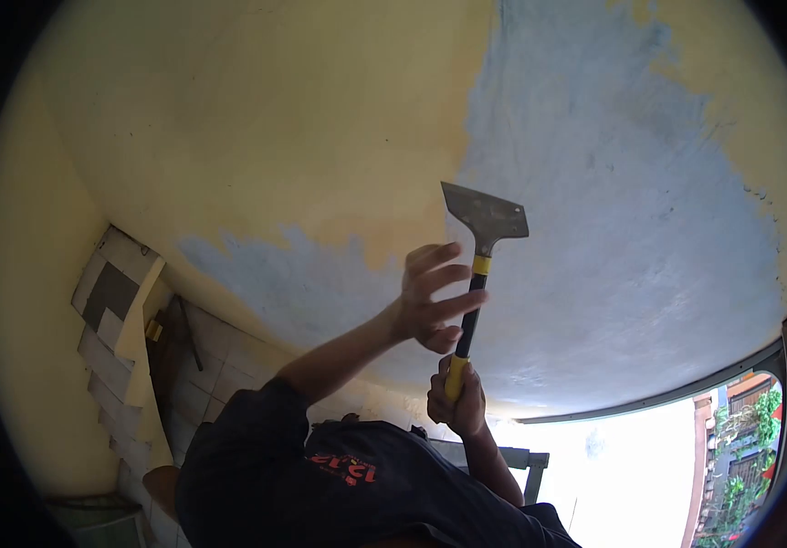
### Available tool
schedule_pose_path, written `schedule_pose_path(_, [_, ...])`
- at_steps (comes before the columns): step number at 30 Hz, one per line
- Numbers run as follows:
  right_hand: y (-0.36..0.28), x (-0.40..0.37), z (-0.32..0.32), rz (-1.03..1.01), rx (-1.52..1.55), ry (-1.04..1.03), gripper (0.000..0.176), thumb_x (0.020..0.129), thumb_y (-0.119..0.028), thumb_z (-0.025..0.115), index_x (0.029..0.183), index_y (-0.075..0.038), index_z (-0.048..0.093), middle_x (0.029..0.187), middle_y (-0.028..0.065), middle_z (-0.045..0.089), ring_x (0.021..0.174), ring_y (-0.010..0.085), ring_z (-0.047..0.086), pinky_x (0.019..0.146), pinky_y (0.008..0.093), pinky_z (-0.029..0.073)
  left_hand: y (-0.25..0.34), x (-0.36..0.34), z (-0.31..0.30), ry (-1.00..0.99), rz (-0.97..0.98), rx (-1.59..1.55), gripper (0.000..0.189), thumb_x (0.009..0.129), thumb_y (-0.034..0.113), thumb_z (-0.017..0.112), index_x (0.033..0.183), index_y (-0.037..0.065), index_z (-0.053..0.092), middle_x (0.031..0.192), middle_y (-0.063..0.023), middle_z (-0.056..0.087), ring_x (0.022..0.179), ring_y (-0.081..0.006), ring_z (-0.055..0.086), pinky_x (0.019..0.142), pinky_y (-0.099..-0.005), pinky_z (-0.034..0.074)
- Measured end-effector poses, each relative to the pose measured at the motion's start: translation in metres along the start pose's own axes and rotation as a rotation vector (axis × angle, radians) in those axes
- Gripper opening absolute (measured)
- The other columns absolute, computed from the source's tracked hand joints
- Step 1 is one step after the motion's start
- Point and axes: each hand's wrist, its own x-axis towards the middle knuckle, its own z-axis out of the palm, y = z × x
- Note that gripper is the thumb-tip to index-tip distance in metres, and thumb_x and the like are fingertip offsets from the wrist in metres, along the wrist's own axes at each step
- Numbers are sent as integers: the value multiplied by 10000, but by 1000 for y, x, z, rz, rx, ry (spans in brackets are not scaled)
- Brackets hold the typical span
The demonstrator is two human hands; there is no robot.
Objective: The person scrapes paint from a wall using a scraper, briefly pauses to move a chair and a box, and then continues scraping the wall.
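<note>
A long-handled scraper (472, 315) stands nearly upright in the middle of the head view, with a wide dark metal blade (494, 215) at its top. Its handle is black with yellow parts. My right hand (456, 398) is wrapped around the yellow lower end of the handle. My left hand (432, 300) is beside the black shaft, fingers spread and slightly curled; its fingertips overlap the shaft in this view. Behind the blade spreads a painted wall (320, 128), yellow with a large blue-grey patch (594, 201) that has ragged edges.
Tiled steps (120, 310) climb at the left beside a tiled floor or wall. A dark metal frame (537, 470) stands behind my right forearm. At the lower right, a bright opening (631, 466) shows plants (740, 466) outside. My dark shirt (357, 493) fills the bottom.
</note>
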Motion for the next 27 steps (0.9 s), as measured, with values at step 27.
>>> schedule_pose_path(27, [-59,38,64,-129,332,-392,436,999,-562,185,966,-154,337,480,-32,325,294,47,277,235,181,278,-45,114,51,-202,314,-520,569,889,495,255,507,80,322,538,-57,336,613,-274,439,745,-413,402])
